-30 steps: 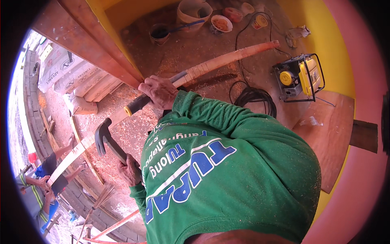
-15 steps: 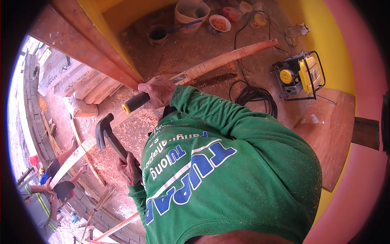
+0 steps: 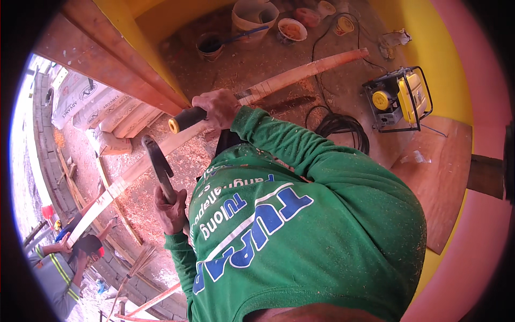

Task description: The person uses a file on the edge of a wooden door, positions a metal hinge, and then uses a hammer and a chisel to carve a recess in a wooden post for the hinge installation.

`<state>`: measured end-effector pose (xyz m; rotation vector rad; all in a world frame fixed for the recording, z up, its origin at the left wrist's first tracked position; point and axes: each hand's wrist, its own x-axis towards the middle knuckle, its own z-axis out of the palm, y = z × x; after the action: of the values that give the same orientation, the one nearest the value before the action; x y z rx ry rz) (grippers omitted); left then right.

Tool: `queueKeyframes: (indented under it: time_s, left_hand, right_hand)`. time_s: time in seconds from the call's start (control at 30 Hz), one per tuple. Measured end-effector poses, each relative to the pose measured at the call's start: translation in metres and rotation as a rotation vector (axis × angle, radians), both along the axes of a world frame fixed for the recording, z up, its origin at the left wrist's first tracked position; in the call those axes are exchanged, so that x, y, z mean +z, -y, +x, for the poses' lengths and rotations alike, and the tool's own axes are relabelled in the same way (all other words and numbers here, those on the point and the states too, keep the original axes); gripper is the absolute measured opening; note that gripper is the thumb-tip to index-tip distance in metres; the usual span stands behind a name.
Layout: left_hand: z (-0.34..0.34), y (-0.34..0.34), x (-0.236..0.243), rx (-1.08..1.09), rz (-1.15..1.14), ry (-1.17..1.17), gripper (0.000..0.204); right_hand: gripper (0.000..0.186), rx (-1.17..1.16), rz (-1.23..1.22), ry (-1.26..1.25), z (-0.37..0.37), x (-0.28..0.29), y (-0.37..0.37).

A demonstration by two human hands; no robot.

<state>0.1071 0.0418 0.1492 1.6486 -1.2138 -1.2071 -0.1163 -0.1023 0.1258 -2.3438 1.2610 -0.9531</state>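
Observation:
My right hand (image 3: pixel 219 107) is closed round the black handle of a chisel (image 3: pixel 189 119), whose yellow end cap points down-left, on a long pale wooden board (image 3: pixel 289 74) with cut marks. My left hand (image 3: pixel 170 208) grips a hammer (image 3: pixel 160 163) below and left of the chisel, its head raised near the cap but apart from it. The board runs diagonally from the upper right down to the lower left.
A co-worker (image 3: pixel 61 273) holds the board's lower-left end. Stacked sacks (image 3: pixel 99 115) stand left of a wooden post (image 3: pixel 126 56). Buckets (image 3: pixel 255 16), coiled black cable (image 3: pixel 343 131), a yellow generator (image 3: pixel 397 99) and a plywood sheet (image 3: pixel 434 188) lie behind and right, with shavings (image 3: pixel 150 198) below.
The hammer has risen and turned toward the chisel cap. My right hand and the chisel have shifted slightly up and right. The co-worker's head has come into view, bent toward the board.

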Motion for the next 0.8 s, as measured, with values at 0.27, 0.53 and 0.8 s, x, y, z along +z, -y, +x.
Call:
queueKeyframes:
  time_s: [0.27, 0.53, 0.8]
  left_hand:
    - [-0.004, 0.002, -0.012, 0.007, 0.03, 0.01, 0.024]
    - [-0.013, 0.012, 0.004, 0.035, -0.063, -0.079, 0.023]
    - [-0.005, 0.001, 0.004, 0.148, -0.091, -0.055, 0.028]
  right_hand:
    - [0.019, 0.028, -0.047, 0.043, 0.005, -0.002, -0.005]
    - [0.026, 0.067, -0.001, 0.066, 0.009, 0.001, -0.003]
    - [0.02, 0.067, -0.031, 0.068, 0.013, -0.002, -0.001]
